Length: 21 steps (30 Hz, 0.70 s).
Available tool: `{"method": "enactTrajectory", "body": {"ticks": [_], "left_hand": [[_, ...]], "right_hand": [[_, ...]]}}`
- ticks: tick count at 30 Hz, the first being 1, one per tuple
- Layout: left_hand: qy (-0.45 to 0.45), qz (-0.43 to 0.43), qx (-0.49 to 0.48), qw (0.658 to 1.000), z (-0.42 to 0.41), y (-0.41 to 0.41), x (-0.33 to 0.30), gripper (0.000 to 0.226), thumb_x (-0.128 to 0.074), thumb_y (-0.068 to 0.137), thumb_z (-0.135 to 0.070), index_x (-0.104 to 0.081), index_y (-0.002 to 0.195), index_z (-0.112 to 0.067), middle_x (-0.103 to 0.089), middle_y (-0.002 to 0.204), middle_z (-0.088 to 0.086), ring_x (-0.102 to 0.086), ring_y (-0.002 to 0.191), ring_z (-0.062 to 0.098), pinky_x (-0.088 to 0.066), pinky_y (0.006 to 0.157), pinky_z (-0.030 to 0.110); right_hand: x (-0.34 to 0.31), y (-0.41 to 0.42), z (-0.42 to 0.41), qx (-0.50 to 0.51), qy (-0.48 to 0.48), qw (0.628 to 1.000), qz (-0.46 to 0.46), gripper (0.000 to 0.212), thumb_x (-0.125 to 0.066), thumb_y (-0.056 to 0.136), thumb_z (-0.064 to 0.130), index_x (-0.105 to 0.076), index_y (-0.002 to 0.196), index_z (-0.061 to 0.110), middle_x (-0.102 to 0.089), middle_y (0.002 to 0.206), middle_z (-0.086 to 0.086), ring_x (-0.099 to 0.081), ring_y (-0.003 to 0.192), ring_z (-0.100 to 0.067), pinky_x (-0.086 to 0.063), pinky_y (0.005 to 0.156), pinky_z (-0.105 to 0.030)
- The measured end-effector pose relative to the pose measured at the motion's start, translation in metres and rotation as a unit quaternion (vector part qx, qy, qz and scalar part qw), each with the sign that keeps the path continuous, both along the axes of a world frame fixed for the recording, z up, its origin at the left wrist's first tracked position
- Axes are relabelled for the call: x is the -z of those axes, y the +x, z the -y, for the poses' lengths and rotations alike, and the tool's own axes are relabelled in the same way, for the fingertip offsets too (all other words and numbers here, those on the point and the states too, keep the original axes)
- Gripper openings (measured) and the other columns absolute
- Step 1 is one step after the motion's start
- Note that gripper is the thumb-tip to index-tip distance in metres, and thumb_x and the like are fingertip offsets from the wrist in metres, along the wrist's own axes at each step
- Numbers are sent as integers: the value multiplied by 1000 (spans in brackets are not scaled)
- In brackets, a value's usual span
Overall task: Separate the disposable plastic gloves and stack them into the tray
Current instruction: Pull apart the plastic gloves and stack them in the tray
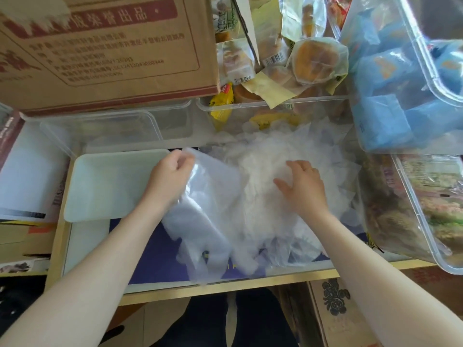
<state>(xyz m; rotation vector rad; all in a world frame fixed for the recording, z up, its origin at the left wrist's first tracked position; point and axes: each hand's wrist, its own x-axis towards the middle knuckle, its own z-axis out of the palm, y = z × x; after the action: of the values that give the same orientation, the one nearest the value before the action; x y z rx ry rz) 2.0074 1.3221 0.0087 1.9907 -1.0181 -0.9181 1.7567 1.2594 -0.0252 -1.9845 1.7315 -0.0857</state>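
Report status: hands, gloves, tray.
Left hand pinches one glove by the cuff. Right hand rests open on the glove pile. Tray shows no gloves; nothing blocking it.

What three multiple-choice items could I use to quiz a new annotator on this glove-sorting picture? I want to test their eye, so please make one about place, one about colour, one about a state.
1. Where does the white tray lie?
A. To the left of the glove pile
B. On top of the cardboard box
C. Inside the bin of blue packets

2. What colour is the surface under the gloves?
A. Red
B. Dark blue
C. Green

3. What is the left hand doing?
A. Hanging idle
B. Pressing flat on the tray
C. Pinching a glove

Answers:
1 A, the tray sits left of the pile, with the left hand at its right edge.
2 B, dark blue shows beneath the translucent gloves.
3 C, its fingers are curled on the top edge of one glove, while the right hand rests open on the pile.
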Motion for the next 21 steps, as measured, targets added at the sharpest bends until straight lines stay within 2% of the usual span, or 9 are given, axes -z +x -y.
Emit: {"method": "enactTrajectory", "body": {"ticks": [2,4,7,9,13,16,18,19,21], "left_hand": [[5,-36,54,998,-7,-2,-2,16,-49,82,-43,-62,87,-33,-66,89,-9,-62,88,19,-47,84,35],[10,-36,116,993,-14,-4,-5,15,-51,87,-41,-64,93,-35,-69,93,-10,-63,95,15,-48,88,35],[19,-8,188,982,-22,-6,-10,12,-52,93,-36,-63,88,-38,-69,82,-13,-62,81,5,-47,79,29],[27,5,208,978,-27,-7,-10,17,-49,86,-45,-64,85,-37,-70,85,-1,-62,79,13,-47,78,32],[23,-22,221,975,-28,-12,-11,16,-54,94,-33,-66,85,-36,-69,89,7,-63,80,20,-47,76,33],[-10,-143,197,970,-23,-22,-20,15,-58,83,-37,-72,79,-38,-63,111,-11,-58,98,-5,-44,84,19],[-12,-224,196,955,-20,-26,-27,19,-65,74,-49,-76,79,-35,-56,128,-18,-51,117,-7,-42,96,16],[-9,-273,196,942,-19,-27,-30,29,-71,67,-56,-77,81,-31,-58,127,-19,-52,118,-3,-44,95,18],[8,-351,210,912,-21,-31,-37,42,-79,53,-58,-78,78,-25,-69,109,-14,-63,102,1,-51,80,18]], "right_hand": [[9,0,5,-27,-9,996,-83,58,-55,90,42,-37,136,11,-37,140,-12,-38,122,-34,-37,93,-40],[20,2,1,-33,-22,995,-94,43,-57,88,37,-50,123,13,-44,130,-12,-41,113,-34,-36,88,-39],[28,3,-6,-25,-92,993,-71,24,-52,90,24,-63,108,12,-56,112,-10,-46,101,-32,-31,78,-36],[29,3,-7,-32,-118,991,-54,18,-51,91,18,-66,98,10,-62,100,-10,-48,94,-32,-26,72,-34],[12,8,-8,5,-196,974,112,7,-69,82,16,-69,80,9,-65,87,-7,-52,86,-29,-28,71,-33],[-17,14,-18,26,-204,939,275,12,-71,80,12,-62,74,7,-58,77,3,-50,76,-9,-38,67,-24],[-35,18,-25,40,-153,925,347,16,-71,80,9,-57,72,12,-54,73,8,-48,68,1,-37,62,-14],[-41,20,-29,47,-129,921,365,22,-71,80,8,-54,70,17,-53,72,8,-48,65,1,-36,61,-12],[-49,27,-34,72,-109,916,380,33,-71,80,8,-46,66,25,-51,67,9,-45,59,-1,-34,58,-12]]}}
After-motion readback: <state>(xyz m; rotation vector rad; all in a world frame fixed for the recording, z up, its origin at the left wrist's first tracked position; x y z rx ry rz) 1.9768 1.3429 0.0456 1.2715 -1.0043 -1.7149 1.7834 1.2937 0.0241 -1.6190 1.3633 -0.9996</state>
